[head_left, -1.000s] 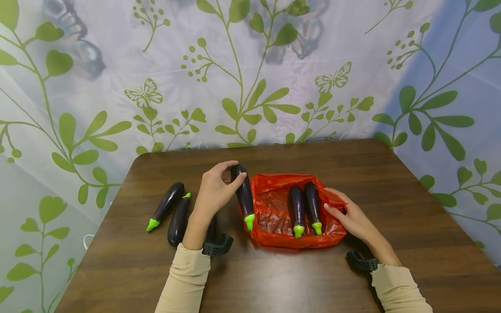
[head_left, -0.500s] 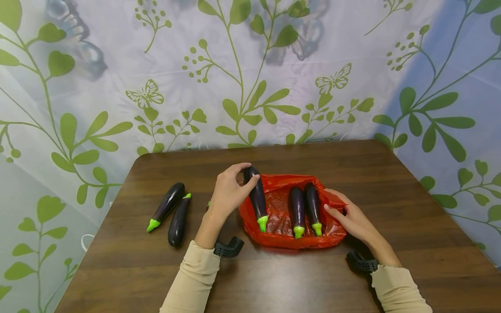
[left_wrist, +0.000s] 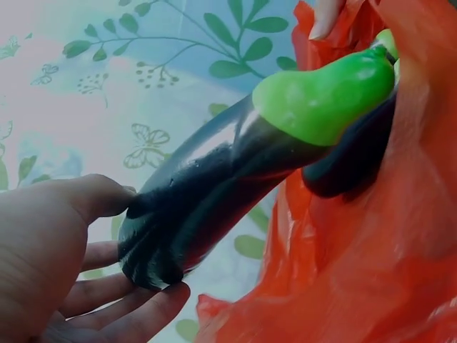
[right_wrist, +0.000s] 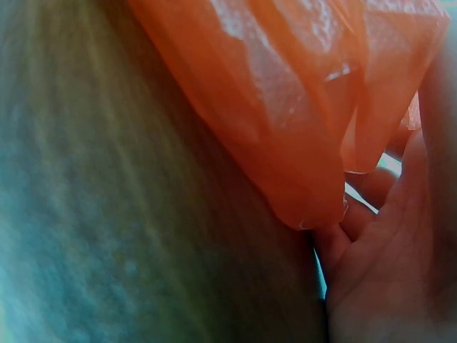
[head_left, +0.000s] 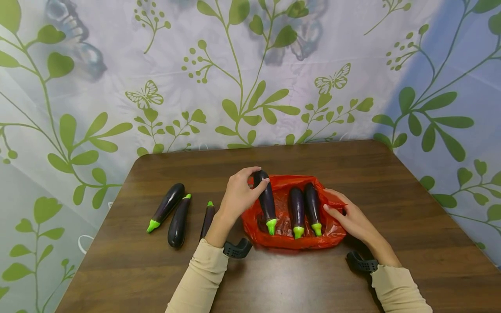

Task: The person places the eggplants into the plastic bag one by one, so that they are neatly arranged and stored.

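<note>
My left hand (head_left: 240, 193) pinches a dark purple eggplant (head_left: 267, 202) by its rounded end, its green cap pointing down over the left part of a red plastic bag (head_left: 289, 244). The left wrist view shows the thumb and fingertips around the dark end of this eggplant (left_wrist: 207, 193). Two more eggplants, one (head_left: 297, 211) beside another (head_left: 312, 206), lie in the bag with their caps toward me. My right hand (head_left: 354, 219) holds the bag's right edge. In the right wrist view the bag (right_wrist: 285, 121) hides part of the fingers.
On the brown wooden table (head_left: 129, 269), two eggplants, one (head_left: 168, 204) near another (head_left: 179, 222), lie to the left. A further eggplant (head_left: 208, 217) is partly hidden behind my left forearm. A leaf-patterned cloth (head_left: 250, 78) hangs behind the table.
My left hand has carried its eggplant to the right and slightly lower, from the bag's left edge to over its opening. The right hand has kept its place on the bag.
</note>
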A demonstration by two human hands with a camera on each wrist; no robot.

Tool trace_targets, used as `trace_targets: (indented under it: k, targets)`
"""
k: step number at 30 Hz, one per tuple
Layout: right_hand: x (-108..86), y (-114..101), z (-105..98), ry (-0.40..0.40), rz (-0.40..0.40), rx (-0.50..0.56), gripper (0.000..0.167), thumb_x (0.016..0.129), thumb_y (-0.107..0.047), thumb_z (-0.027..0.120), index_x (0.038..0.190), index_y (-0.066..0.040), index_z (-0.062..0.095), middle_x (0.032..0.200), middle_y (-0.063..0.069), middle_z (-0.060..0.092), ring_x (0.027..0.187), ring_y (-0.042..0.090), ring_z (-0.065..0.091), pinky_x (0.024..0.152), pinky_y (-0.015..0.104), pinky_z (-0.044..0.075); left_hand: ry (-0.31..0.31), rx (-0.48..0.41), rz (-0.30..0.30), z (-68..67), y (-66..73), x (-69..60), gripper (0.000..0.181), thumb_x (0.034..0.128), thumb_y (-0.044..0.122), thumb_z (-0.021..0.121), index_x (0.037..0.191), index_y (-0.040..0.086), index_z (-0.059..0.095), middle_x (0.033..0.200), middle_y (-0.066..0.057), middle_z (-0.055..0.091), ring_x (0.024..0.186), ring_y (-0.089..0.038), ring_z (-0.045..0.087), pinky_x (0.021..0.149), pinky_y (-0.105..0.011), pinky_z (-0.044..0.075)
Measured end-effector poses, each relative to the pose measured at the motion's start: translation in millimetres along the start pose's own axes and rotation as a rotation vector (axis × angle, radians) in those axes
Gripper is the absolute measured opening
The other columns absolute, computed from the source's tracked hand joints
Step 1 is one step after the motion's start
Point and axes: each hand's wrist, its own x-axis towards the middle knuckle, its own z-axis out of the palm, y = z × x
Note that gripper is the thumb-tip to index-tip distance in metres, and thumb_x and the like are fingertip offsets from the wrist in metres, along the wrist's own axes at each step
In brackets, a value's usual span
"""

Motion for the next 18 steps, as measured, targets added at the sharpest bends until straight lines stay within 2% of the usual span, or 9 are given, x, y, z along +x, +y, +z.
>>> trace_targets:
  k: [4,12,16,18]
  targets:
    - [-0.2,-0.6,-0.4,0.0,0.001,-0.004,0.064,0.104,-0.036,0.06,0.159,-0.012,0.037,0.157,0.023,0.042,0.138,0.048,0.047,0.106,0.07,0.041,-0.04,-0.013,-0.016,8.1,2.8,1.2,0.046,0.0979,0.028,0.071,0.137,0.004,0.064,0.136,-0.016,0.065,0.108,-0.029,0.07,0.076,-0.033,0.063]
    - [0.0,-0.3,-1.2,0.005,-0.007,-0.004,0.063,0.104,-0.035,0.06,0.158,-0.01,0.038,0.157,0.023,0.042,0.138,0.048,0.046,0.109,0.07,0.038,-0.076,0.035,0.02,26.0,5.1,3.4,0.046,0.0974,0.028,0.072,0.136,0.003,0.065,0.137,-0.015,0.066,0.121,-0.031,0.066,0.098,-0.043,0.057]
    - [0.1,-0.8,-0.6,0.006,-0.009,-0.005,0.064,0.104,-0.035,0.061,0.158,-0.011,0.039,0.157,0.023,0.043,0.138,0.048,0.046,0.109,0.07,0.038,-0.088,0.044,0.017,32.3,6.3,3.8,0.046,0.0977,0.029,0.072,0.135,0.004,0.066,0.136,-0.013,0.067,0.119,-0.03,0.067,0.096,-0.041,0.058]
    - [0.3,-1.0,-0.6,0.004,-0.006,-0.007,0.064,0.104,-0.036,0.061,0.158,-0.011,0.038,0.157,0.023,0.043,0.138,0.048,0.046,0.108,0.07,0.039,-0.098,0.042,0.006,35.7,6.8,4.3,0.046,0.0979,0.031,0.071,0.136,0.005,0.066,0.134,-0.012,0.068,0.113,-0.028,0.068,0.091,-0.038,0.059]
